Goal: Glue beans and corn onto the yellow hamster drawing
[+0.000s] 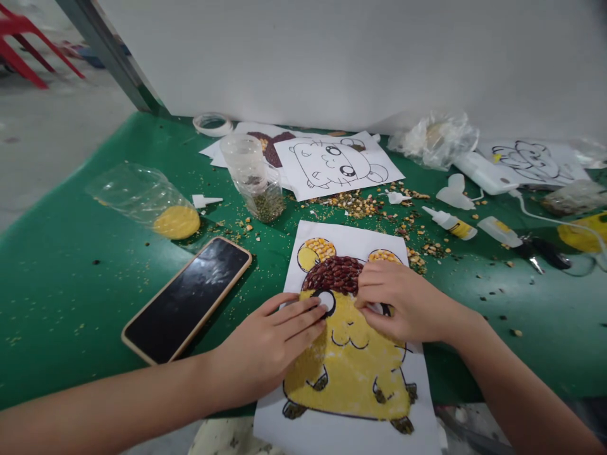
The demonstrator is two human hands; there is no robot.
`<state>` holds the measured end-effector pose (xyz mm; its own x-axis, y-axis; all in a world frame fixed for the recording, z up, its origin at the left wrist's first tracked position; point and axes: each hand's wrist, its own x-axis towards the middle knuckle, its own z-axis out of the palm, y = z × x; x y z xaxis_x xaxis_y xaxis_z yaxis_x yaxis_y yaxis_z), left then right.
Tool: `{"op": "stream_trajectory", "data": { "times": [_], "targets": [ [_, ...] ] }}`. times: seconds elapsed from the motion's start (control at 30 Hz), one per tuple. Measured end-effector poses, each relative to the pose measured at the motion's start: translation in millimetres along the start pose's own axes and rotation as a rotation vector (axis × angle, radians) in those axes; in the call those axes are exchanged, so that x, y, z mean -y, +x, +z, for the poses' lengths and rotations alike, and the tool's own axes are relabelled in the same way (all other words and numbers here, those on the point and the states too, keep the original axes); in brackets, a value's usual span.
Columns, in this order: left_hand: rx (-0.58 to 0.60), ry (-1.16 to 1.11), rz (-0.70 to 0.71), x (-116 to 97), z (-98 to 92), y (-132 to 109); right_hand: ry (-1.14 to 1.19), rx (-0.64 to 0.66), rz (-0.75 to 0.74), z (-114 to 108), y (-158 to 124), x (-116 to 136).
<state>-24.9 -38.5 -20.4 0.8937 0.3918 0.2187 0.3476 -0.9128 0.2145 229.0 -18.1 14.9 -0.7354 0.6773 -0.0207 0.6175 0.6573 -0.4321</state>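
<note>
Your left hand (272,344) lies flat and open on the grain picture (348,354); your right hand (403,303) pinches fingertips together at its eye.

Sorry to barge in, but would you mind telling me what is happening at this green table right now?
A person is working on a grain-mosaic picture of a cartoon hamster lying on the green table. The left hand lies flat on the sheet's left side, fingers reaching one eye. The right hand pinches at the other eye, just below the dark red beans. The yellow body is filled in. A phone lies to the left, and loose grains, glue bottles and an uncoloured drawing sit behind.
</note>
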Motion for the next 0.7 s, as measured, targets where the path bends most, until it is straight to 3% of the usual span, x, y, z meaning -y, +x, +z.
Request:
{"op": "stream_trajectory", "data": {
  "times": [0.7],
  "targets": [
    [-0.009,-0.008,0.008,0.5,-1.4,1.3,0.014,0.006,-0.005,1.5,-0.9,0.7]
  ]
}}
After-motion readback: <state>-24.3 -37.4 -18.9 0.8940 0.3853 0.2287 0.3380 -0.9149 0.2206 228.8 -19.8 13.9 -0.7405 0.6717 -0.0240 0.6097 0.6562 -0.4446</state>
